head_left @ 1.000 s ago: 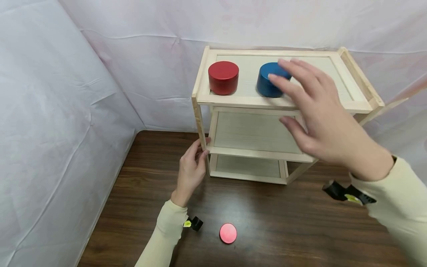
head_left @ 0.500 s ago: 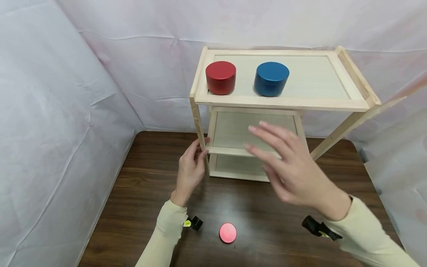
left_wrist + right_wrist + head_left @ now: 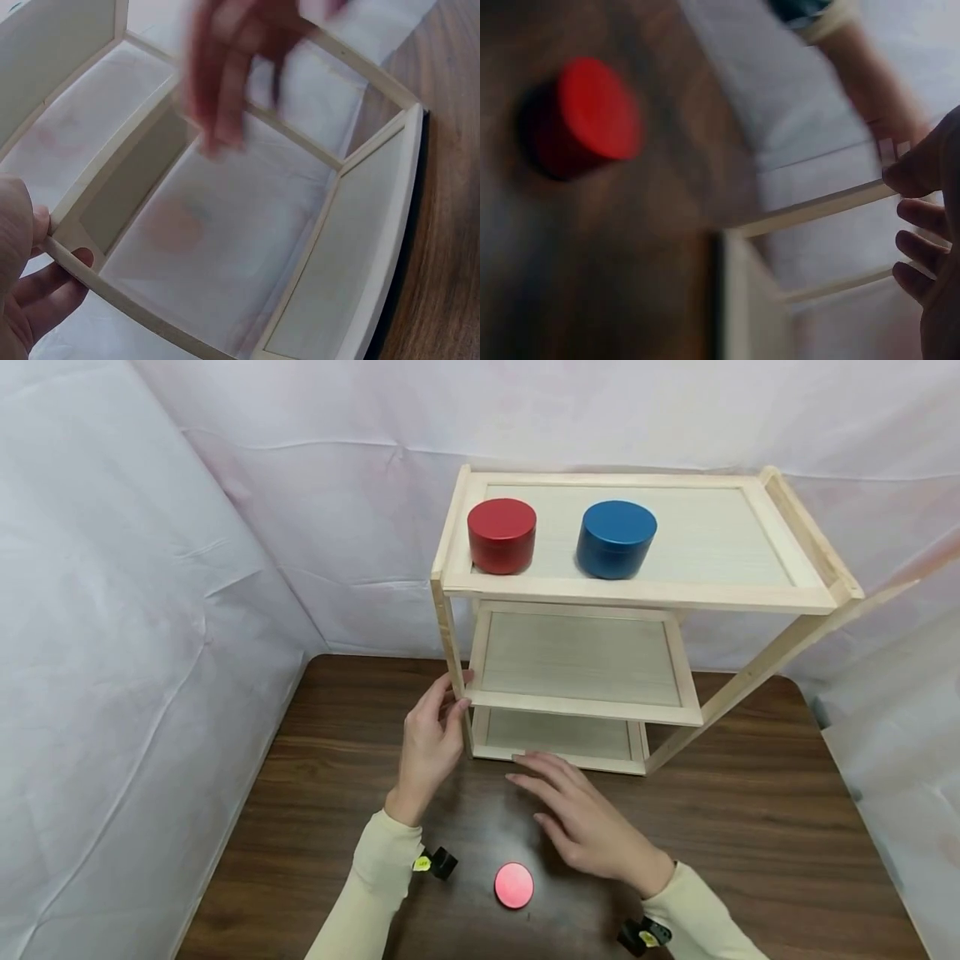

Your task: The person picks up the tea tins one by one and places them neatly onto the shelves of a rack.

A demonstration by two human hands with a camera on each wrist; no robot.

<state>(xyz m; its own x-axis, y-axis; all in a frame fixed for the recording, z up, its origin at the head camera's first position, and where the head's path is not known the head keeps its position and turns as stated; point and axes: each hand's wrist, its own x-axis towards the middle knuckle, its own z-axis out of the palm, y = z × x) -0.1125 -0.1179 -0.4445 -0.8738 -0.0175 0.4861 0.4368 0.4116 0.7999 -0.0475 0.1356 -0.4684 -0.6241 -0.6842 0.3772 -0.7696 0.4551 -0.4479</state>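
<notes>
My left hand (image 3: 431, 739) grips the left front post of a pale wooden three-tier shelf (image 3: 585, 703) at the height of its middle board. The left wrist view shows thumb and fingers around that slat (image 3: 75, 264). Low before the shelf, my right hand (image 3: 588, 827) hovers with fingers spread and loosely bent, holding nothing. Just in front of it, a small round red tin (image 3: 513, 885) sits on the table; the right wrist view shows its red lid (image 3: 600, 109), blurred. On the top board stand a larger red tin (image 3: 502, 537) at left and a blue tin (image 3: 617, 540) right of it.
The dark wood table (image 3: 750, 843) carries the shelf near its back edge. White cloth (image 3: 150, 610) hangs behind and on both sides. A slanted right leg (image 3: 742, 689) of the shelf runs down to the bottom board.
My right hand has come away from the blue tin on the top board, moving down and left toward the small red tin. My left hand stays on the post.
</notes>
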